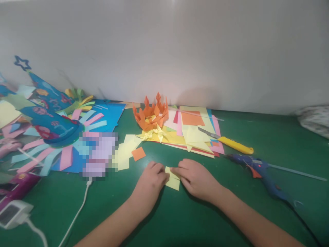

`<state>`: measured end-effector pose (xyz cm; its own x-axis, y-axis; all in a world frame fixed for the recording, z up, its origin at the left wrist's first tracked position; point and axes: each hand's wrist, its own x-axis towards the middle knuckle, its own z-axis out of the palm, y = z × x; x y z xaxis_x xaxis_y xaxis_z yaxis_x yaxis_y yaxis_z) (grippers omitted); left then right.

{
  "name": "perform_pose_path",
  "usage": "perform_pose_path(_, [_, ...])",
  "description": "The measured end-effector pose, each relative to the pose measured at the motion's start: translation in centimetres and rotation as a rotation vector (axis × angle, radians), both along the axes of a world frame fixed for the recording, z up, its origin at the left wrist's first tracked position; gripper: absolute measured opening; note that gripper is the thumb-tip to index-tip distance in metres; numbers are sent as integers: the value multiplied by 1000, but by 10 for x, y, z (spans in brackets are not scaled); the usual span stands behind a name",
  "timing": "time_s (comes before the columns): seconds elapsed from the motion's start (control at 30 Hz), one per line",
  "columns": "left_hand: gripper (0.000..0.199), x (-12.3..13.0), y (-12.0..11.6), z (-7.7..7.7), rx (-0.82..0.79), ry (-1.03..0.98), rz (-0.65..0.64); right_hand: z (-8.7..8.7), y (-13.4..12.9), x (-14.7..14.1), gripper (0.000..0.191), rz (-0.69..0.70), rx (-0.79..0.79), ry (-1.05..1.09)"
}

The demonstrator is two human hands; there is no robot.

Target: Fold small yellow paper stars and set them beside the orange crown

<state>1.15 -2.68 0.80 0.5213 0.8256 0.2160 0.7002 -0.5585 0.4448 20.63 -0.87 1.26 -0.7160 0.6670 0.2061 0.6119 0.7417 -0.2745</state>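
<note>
Pale-yellow paper (172, 184) lies on the green tabletop (167, 226) — left hand (151, 181) pinching its left edge, right hand (196, 179) resting an index finger near its top (whether it pinches, cannot tell).

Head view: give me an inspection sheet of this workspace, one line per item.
Surface: green table, bare around the forearms.
Job's things: small yellow paper between the hands; folds unclear.
Clutter: orange crown, orange square and blue cone hats lie left of centre; cutter with blade out and glue gun, small red light showing, lie to the right.
Hands: left hand and right hand both touch the yellow paper; grip unclear.
Cables: white cable at left; black cable from the glue gun.
Surroundings: plain grey wall behind; no other person seen.
</note>
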Motion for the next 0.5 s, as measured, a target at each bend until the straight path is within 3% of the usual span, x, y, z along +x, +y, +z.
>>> perform_pose_path(0.33, [17,-2,2,3,-14,-68,-11,-3,6,18,30,-21,82,165])
perform_pose_path(0.5, [7,-5,2,2,-58,-9,54,1,3,13,19,-131,-53,371])
